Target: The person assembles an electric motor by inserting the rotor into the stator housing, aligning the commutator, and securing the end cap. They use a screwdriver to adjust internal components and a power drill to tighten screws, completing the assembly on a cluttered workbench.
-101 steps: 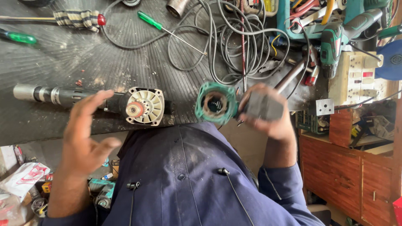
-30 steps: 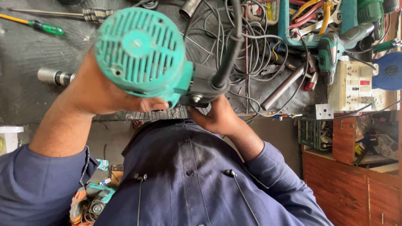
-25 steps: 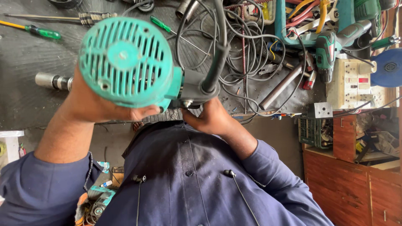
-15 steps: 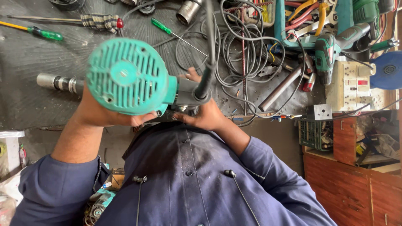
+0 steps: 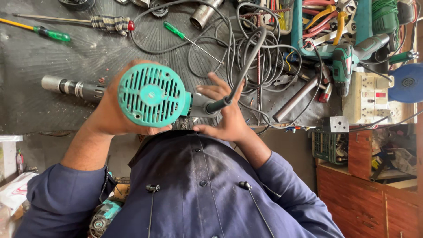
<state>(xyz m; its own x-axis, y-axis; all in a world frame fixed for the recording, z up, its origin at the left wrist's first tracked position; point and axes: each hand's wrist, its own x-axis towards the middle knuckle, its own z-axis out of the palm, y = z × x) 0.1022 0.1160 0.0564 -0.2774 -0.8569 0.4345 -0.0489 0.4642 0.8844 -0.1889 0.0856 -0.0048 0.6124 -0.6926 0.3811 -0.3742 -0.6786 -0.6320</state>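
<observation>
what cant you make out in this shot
Head view only:
- Front of the green power tool: faces away; only its vented end cap shows.
- Left hand fingers: hidden behind the tool.
- Metal shaft: its right end is hidden behind the left hand.
- Right hand palm: covered by the grey handle.

Both hands raised, closed in a grip

Left hand (image 5: 108, 112) wraps fully; right hand (image 5: 222, 117) cups beside it, fingers (image 5: 211, 90) spread.

A repair workshop, by every sign: dark, grimy workbench (image 5: 53, 101) strewn with screwdrivers (image 5: 44, 31), tangled cables (image 5: 260, 48), metal shafts (image 5: 72, 87), a tray of pliers (image 5: 326, 22), a green drill (image 5: 352, 57), a worn socket box (image 5: 365, 97).
</observation>
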